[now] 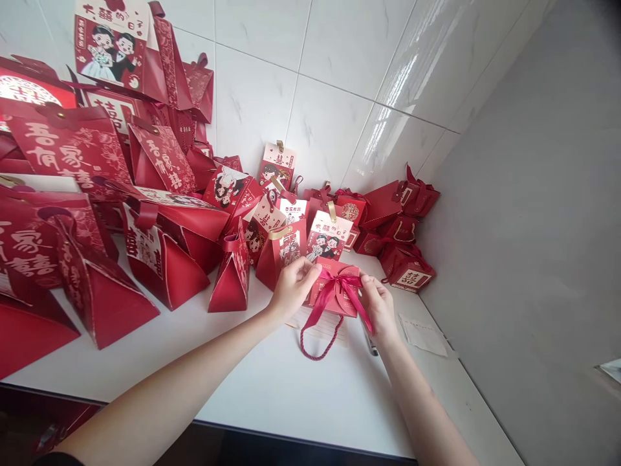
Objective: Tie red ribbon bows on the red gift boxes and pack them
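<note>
A small red gift box [345,304] sits in front of me, its lid flaps meeting under a dark pink ribbon bow [338,281]. My left hand [294,288] is closed at the box's left edge, thumb and fingers pinching the bow's left loop. At the right edge, my right hand [381,305] pinches the right loop, and a ribbon tail hangs beside its fingers. The other tail slants down across the box front. A twisted dark red cord handle [316,357] loops from the box toward me over the white table [272,388].
Many red gift boxes [182,272] crowd the left, some stacked high against the tiled wall [257,61]. More boxes [410,275] stand at the right corner by a grey wall [533,194]. A paper slip [423,335] and a dark pen-like object [372,347] lie near my right hand.
</note>
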